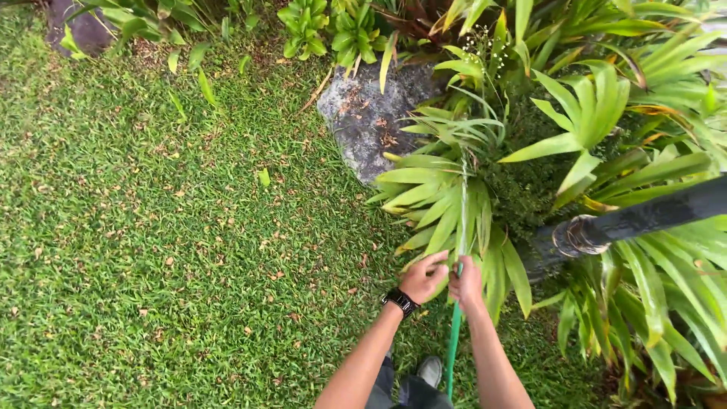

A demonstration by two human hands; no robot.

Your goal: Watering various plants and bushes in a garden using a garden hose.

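The right hand [465,285] has its grip closed round the green hose [453,344] near its end, aiming a thin water jet [463,201] up into the broad-leaved plant [447,204]. The left hand [424,276], fingers curled, meets the hose tip, probably pinching the outlet to narrow the stream. Beyond lie a grey rock [363,121] and lawn [151,250].

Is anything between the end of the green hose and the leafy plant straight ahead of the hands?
Nothing visible: both the left hand and right hand grip the thin green garden hose, and its water stream falls straight onto the broad-leaved yellow-green plant.
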